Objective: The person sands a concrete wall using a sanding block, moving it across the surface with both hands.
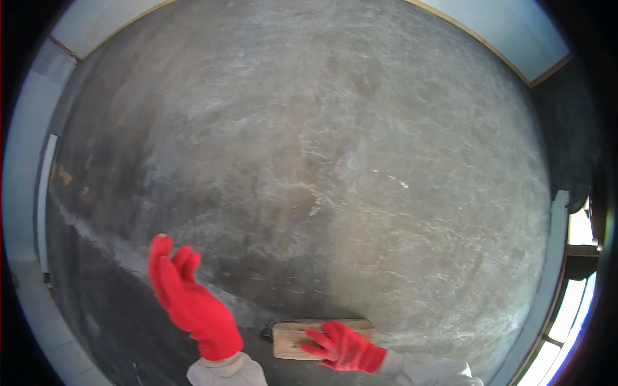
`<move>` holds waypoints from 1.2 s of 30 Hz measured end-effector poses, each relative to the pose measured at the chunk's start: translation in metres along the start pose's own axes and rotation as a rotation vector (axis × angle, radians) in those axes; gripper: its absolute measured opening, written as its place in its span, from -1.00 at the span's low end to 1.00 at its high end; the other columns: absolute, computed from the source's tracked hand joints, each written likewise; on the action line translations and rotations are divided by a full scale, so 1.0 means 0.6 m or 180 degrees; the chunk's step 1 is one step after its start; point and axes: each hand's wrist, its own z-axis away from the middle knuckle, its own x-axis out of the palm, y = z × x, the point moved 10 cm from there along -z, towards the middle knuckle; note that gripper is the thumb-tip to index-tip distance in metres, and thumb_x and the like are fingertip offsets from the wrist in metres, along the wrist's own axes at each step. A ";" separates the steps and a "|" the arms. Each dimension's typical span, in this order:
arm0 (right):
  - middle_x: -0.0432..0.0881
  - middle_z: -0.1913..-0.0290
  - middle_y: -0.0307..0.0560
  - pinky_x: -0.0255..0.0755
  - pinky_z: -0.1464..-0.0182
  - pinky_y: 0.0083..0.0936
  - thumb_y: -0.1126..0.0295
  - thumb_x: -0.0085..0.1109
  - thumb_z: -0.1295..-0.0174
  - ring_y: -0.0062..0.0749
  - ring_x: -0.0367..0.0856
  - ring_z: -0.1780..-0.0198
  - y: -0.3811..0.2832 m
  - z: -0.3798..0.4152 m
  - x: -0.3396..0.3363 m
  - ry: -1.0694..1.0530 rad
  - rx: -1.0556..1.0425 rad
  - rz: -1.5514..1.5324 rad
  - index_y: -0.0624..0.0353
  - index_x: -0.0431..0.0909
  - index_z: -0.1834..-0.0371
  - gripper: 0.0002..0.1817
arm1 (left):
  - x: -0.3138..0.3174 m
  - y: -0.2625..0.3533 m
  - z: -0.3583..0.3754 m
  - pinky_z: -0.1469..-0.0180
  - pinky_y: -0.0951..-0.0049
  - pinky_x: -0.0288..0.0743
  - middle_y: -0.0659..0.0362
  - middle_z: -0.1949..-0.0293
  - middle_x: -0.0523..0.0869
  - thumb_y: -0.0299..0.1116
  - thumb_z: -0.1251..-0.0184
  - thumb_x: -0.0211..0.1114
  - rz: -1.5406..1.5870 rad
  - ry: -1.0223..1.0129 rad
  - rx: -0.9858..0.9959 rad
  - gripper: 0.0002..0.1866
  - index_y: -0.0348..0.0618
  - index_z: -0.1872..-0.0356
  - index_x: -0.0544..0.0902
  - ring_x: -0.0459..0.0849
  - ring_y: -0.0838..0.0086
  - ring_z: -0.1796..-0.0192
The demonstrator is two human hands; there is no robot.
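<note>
My left hand point(193, 302), in a red glove, is raised at the lower left before the grey plastered surface point(360, 161). Its fingers are apart and it holds nothing. At the bottom centre my right hand point(338, 347), also gloved in red, lies over a wooden block-like tool point(290, 341) with its fingers bent onto the wood. The tool's long side runs left to right, and a dark edge shows along its top. Its underside is hidden. A pale rough line crosses the surface from the left edge toward the tool.
A pale strip point(46, 206) stands along the left edge. White panels with wooden trim point(479, 38) border the top corners. On the right is a grey frame point(537, 309) beside a bright window point(570, 309). Light tiles point(64, 354) show at the lower left.
</note>
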 end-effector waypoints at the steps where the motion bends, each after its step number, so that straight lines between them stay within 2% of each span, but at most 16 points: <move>1: 0.49 -0.10 0.06 0.56 0.04 -0.05 0.20 0.38 0.16 -0.02 0.60 -0.01 0.003 -0.021 -0.025 -0.0210 0.0218 0.0436 -0.20 0.44 -0.27 -0.25 | 0.008 0.001 0.003 -0.17 0.37 0.45 0.13 -0.26 0.57 -0.21 -0.58 -0.01 -0.0038 -0.0125 -0.0009 -0.57 -0.17 -0.32 0.50 0.60 0.44 -0.04; 4: 0.55 -0.02 0.01 0.51 -0.03 0.00 0.21 0.40 0.23 0.03 0.54 -0.12 0.104 -0.086 -0.196 -0.0177 0.1375 0.1703 -0.03 0.54 -0.16 -0.29 | 0.009 0.008 0.004 -0.09 0.40 0.49 0.13 -0.22 0.60 -0.27 -0.57 0.01 -0.0224 -0.0102 0.0008 -0.62 -0.20 -0.26 0.53 0.62 0.45 0.01; 6: 0.56 -0.19 0.13 0.37 -0.26 0.04 0.20 0.43 0.12 0.20 0.47 -0.24 0.176 -0.056 -0.361 0.1769 0.0975 0.2537 0.18 0.50 -0.21 -0.27 | -0.007 0.004 -0.010 -0.09 0.39 0.49 0.13 -0.22 0.60 -0.27 -0.57 0.01 -0.0270 -0.0014 0.0011 -0.63 -0.20 -0.25 0.53 0.62 0.45 0.01; 8: 0.50 -0.28 0.22 0.31 -0.36 -0.10 0.04 0.35 -0.15 0.17 0.41 -0.35 0.328 0.035 -0.506 0.2571 0.2645 0.2688 0.15 0.42 -0.36 -0.27 | -0.026 0.001 -0.030 -0.09 0.39 0.49 0.13 -0.22 0.60 -0.27 -0.57 0.01 -0.0277 0.0082 0.0033 -0.63 -0.21 -0.24 0.54 0.62 0.45 0.01; 11: 0.27 -0.46 0.24 0.23 -0.42 -0.18 -0.04 0.24 -0.24 0.11 0.29 -0.45 0.434 0.170 -0.620 0.3438 0.4194 0.2030 0.00 0.29 -0.49 -0.23 | -0.051 -0.006 -0.045 -0.13 0.37 0.46 0.11 -0.25 0.57 -0.20 -0.58 0.00 -0.0423 0.0146 0.0189 -0.58 -0.19 -0.29 0.51 0.61 0.45 -0.02; 12: 0.27 -0.46 0.24 0.23 -0.42 -0.18 -0.04 0.24 -0.24 0.11 0.29 -0.45 0.430 0.171 -0.612 0.3379 0.4178 0.2034 0.00 0.29 -0.49 -0.23 | -0.055 -0.003 -0.044 -0.13 0.37 0.46 0.11 -0.24 0.58 -0.20 -0.58 0.00 -0.0511 0.0216 0.0360 -0.58 -0.19 -0.28 0.51 0.61 0.45 -0.01; 14: 0.25 -0.47 0.23 0.22 -0.43 -0.14 0.01 0.27 -0.20 0.15 0.29 -0.44 0.398 0.150 -0.554 0.2781 0.3238 0.2202 0.03 0.26 -0.50 -0.19 | -0.067 -0.014 -0.028 -0.12 0.37 0.47 0.11 -0.22 0.59 -0.20 -0.57 0.01 -0.0684 0.0320 0.0480 -0.58 -0.19 -0.28 0.51 0.61 0.44 -0.01; 16: 0.26 -0.46 0.26 0.20 -0.42 -0.04 0.04 0.34 -0.06 0.23 0.28 -0.43 0.307 0.125 -0.413 0.1775 0.2208 0.3100 0.03 0.26 -0.49 -0.12 | -0.057 -0.063 0.002 -0.09 0.37 0.49 0.11 -0.19 0.61 -0.23 -0.57 0.02 -0.0236 0.0248 0.0107 -0.60 -0.21 -0.27 0.51 0.62 0.43 0.01; 18: 0.25 -0.46 0.33 0.18 -0.41 0.06 0.07 0.37 0.04 0.29 0.26 -0.43 0.184 0.111 -0.259 0.0805 0.1449 0.2582 0.05 0.24 -0.50 -0.05 | -0.033 -0.095 0.047 -0.08 0.37 0.50 0.11 -0.18 0.61 -0.26 -0.56 0.03 -0.0259 0.0090 -0.0238 -0.61 -0.22 -0.26 0.52 0.63 0.43 0.03; 21: 0.24 -0.45 0.38 0.15 -0.42 0.08 0.07 0.39 0.09 0.31 0.22 -0.45 0.191 0.124 -0.264 0.0739 0.1391 0.2407 0.07 0.22 -0.51 0.00 | -0.013 -0.114 0.076 -0.07 0.37 0.50 0.12 -0.17 0.62 -0.30 -0.55 0.04 -0.0356 -0.0230 -0.0426 -0.63 -0.24 -0.24 0.52 0.63 0.43 0.05; 25: 0.23 -0.48 0.20 0.22 -0.43 -0.11 0.27 0.27 -0.19 0.17 0.26 -0.44 0.343 0.083 -0.458 0.1969 0.2274 0.2497 0.05 0.23 -0.51 -0.23 | -0.030 -0.083 0.042 -0.07 0.36 0.50 0.13 -0.18 0.61 -0.32 -0.56 0.03 -0.0909 -0.0276 -0.0085 -0.65 -0.23 -0.24 0.53 0.64 0.43 0.04; 28: 0.30 -0.43 0.20 0.31 -0.37 -0.13 0.25 0.33 -0.16 0.17 0.33 -0.38 0.381 0.014 -0.493 0.2344 0.2343 0.2390 -0.04 0.27 -0.49 -0.23 | -0.043 -0.060 0.012 -0.08 0.36 0.50 0.13 -0.18 0.61 -0.32 -0.56 0.02 -0.0752 -0.0142 0.0084 -0.64 -0.21 -0.24 0.53 0.64 0.44 0.04; 32: 0.43 -0.37 0.17 0.26 -0.36 -0.03 0.30 0.32 -0.08 0.16 0.31 -0.41 0.130 -0.133 -0.267 0.1374 0.0923 0.2265 0.05 0.35 -0.43 -0.25 | -0.034 -0.050 0.006 -0.11 0.34 0.50 0.15 -0.17 0.57 -0.34 -0.56 -0.01 -0.0751 -0.0156 0.0092 -0.65 -0.24 -0.23 0.52 0.59 0.44 0.00; 34: 0.42 -0.37 0.01 0.23 -0.34 0.05 0.12 0.17 -0.20 0.05 0.34 -0.40 0.097 -0.084 0.007 0.0237 0.0741 0.2051 0.00 0.32 -0.45 -0.30 | -0.034 -0.048 0.002 -0.12 0.35 0.50 0.15 -0.20 0.58 -0.34 -0.56 0.00 -0.0461 0.0045 0.0072 -0.64 -0.23 -0.24 0.52 0.60 0.44 0.00; 35: 0.35 -0.41 0.03 0.21 -0.32 0.13 0.10 0.12 -0.23 0.09 0.30 -0.42 0.018 -0.064 0.115 -0.0605 0.0420 0.0337 -0.02 0.26 -0.49 -0.28 | -0.026 -0.050 0.000 -0.12 0.35 0.50 0.15 -0.20 0.58 -0.34 -0.56 0.00 -0.0497 0.0039 0.0037 -0.64 -0.23 -0.24 0.52 0.60 0.44 0.00; 36: 0.35 -0.40 0.04 0.19 -0.34 0.11 0.03 0.17 -0.15 0.07 0.30 -0.41 -0.030 -0.051 0.165 -0.1138 -0.0161 0.0775 -0.03 0.29 -0.47 -0.23 | -0.021 -0.049 -0.005 -0.09 0.36 0.50 0.12 -0.19 0.59 -0.31 -0.56 0.02 -0.0440 0.0107 0.0050 -0.64 -0.22 -0.24 0.53 0.62 0.43 0.02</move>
